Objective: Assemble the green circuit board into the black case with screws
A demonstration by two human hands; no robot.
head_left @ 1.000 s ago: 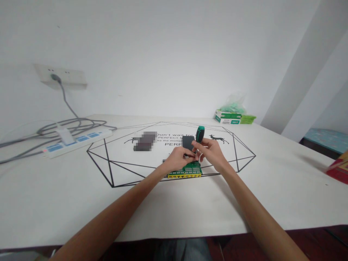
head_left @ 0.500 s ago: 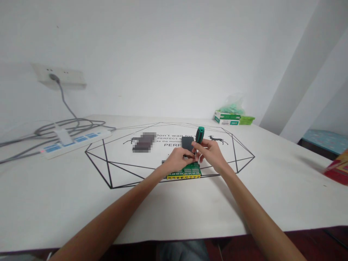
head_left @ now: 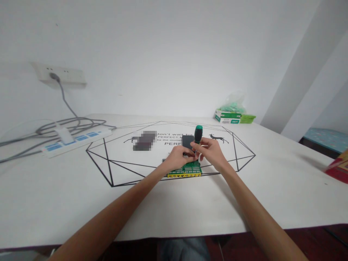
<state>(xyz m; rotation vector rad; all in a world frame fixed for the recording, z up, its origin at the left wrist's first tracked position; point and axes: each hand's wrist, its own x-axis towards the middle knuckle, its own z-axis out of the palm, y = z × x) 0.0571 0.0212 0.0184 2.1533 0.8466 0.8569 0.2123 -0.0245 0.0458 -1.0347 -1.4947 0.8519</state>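
A screwdriver with a green and black handle stands nearly upright, held in the closed fingers of my right hand. Its shaft points down at the far right part of a green circuit board with a yellow strip along its near edge. My left hand lies over the board's left part, its fingertips pinched together near the screwdriver tip; what they hold, if anything, is hidden. Just beyond the hands is a black flat box, partly covered by them.
A blurred-out dark object lies left of the hands. Far left are a white power strip and coiled grey cables. Green and white boxes with a plastic bag stand at the back right; a red box sits at the right edge.
The screwdriver handle has tilted slightly, now leaning a little less to the right. Both hands remain over the board in nearly the same pose.
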